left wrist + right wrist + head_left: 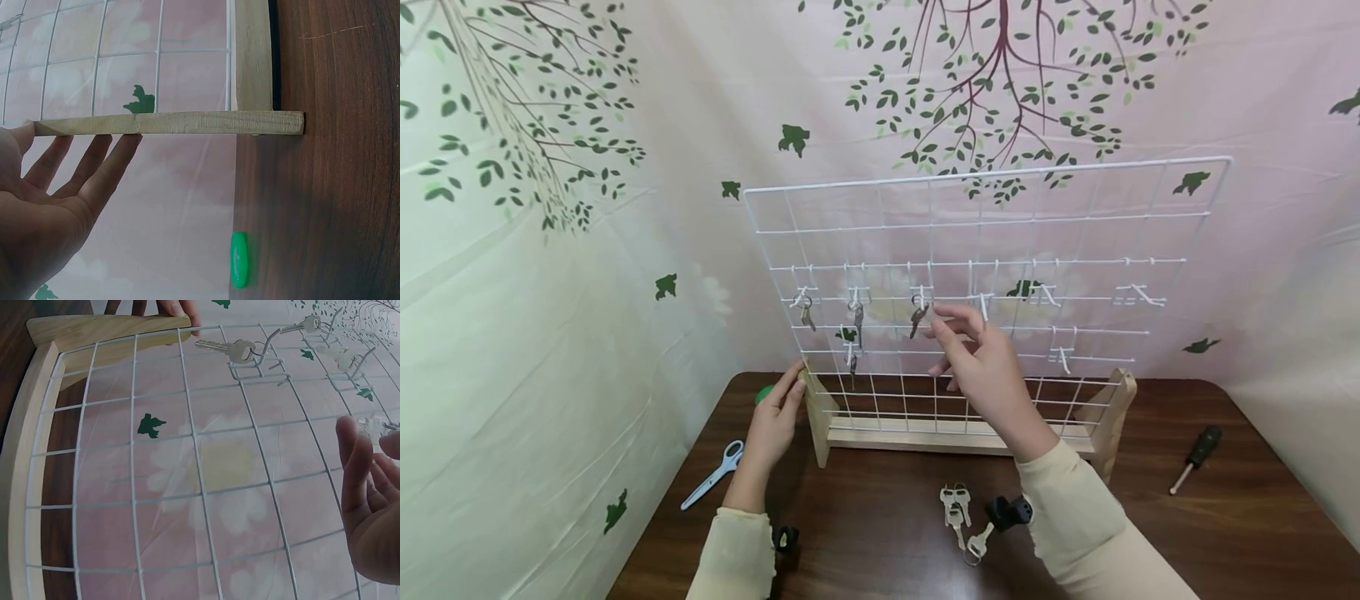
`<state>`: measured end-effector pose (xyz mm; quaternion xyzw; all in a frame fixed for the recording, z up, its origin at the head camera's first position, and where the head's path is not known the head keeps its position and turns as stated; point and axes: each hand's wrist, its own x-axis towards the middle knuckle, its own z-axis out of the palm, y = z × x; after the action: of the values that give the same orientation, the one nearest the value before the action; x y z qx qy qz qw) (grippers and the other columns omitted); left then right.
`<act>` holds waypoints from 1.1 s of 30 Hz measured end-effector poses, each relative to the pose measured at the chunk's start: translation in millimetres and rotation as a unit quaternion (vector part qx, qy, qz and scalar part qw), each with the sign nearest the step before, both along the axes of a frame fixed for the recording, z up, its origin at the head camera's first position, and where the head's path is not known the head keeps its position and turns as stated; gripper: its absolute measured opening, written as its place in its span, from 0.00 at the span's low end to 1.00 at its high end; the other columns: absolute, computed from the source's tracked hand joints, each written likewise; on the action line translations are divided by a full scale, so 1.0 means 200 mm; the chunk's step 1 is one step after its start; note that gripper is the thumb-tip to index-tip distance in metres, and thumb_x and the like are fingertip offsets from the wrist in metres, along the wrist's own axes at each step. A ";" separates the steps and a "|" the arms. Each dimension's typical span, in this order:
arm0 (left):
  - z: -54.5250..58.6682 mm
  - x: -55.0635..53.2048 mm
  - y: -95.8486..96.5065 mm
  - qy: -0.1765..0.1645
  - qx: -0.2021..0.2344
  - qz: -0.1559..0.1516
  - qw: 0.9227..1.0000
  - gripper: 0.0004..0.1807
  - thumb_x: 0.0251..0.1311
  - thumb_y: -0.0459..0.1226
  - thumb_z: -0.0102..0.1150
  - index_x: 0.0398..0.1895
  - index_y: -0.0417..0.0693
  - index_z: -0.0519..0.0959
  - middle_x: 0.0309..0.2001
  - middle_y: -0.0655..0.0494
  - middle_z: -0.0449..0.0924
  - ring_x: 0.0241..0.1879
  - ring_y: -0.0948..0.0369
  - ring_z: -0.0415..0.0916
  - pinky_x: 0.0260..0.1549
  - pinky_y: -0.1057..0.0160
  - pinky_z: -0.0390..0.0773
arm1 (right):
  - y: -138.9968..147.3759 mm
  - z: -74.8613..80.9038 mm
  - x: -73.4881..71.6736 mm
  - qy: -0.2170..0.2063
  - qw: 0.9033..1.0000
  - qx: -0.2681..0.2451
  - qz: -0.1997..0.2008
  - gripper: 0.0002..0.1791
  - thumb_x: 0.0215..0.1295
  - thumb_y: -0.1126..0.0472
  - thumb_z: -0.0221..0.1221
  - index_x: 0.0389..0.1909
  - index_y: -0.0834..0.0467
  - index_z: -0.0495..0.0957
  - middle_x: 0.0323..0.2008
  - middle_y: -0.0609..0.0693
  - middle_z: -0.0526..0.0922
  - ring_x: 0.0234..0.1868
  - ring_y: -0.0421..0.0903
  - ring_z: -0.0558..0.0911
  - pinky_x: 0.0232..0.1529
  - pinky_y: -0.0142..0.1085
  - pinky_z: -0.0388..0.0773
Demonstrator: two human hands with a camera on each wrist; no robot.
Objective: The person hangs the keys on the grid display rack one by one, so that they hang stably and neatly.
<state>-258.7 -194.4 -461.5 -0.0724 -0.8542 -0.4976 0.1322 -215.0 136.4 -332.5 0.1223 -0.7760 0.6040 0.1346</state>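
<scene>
A white wire grid panel (pixel 955 223) stands in a wooden stand (pixel 917 437) on the table. My left hand (pixel 772 425) grips the stand's left upright (pixel 181 122), thumb on one side and fingertips on the other. Near the panel's middle, my right hand (pixel 988 367) is raised with bent, parted fingers beside a hanging key (pixel 917 321). In the right wrist view, that key (pixel 374 429) shows in the gap between finger and thumb, with no firm grip visible. More keys (pixel 859 321) hang from white hooks to the left.
Several loose keys (pixel 955 504) lie on the brown table (pixel 865 533) in front of the stand. Bare hooks (pixel 1138 293) project from the panel's right half. Light blue scissors (pixel 715 473) lie at left, a screwdriver (pixel 1197 458) at right. A green round object (pixel 239 259) sits behind the left upright.
</scene>
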 end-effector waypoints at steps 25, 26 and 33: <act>0.03 -0.01 0.01 -0.018 0.016 -0.002 1.000 0.27 0.84 0.52 0.49 0.81 0.64 0.68 0.77 0.45 0.73 0.76 0.42 0.72 0.72 0.36 0.75 | 0.19 -0.53 0.20 -0.176 0.978 0.106 -0.025 0.26 0.77 0.53 0.65 0.69 0.61 0.74 0.54 0.61 0.87 0.30 0.50 0.90 0.28 0.40 0.89; 0.03 -0.01 0.01 -0.018 0.016 -0.002 1.000 0.27 0.84 0.52 0.49 0.82 0.64 0.68 0.78 0.45 0.73 0.76 0.42 0.72 0.72 0.36 0.75 | 0.19 -0.58 0.20 -0.184 0.977 0.105 -0.025 0.26 0.77 0.55 0.65 0.69 0.62 0.74 0.52 0.61 0.87 0.30 0.50 0.90 0.28 0.40 0.89; 0.00 -0.01 0.00 -0.016 0.010 0.002 1.000 0.27 0.84 0.52 0.48 0.82 0.66 0.68 0.78 0.45 0.73 0.76 0.42 0.72 0.73 0.36 0.74 | 0.22 -0.80 0.20 -0.218 0.969 0.108 -0.031 0.24 0.75 0.58 0.66 0.64 0.67 0.76 0.40 0.55 0.88 0.27 0.46 0.88 0.25 0.36 0.86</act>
<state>-260.4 -194.8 -460.6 -0.0616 -0.8516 -0.5067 0.1197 -174.5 180.7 -493.0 -0.0226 -0.8506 0.5242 -0.0334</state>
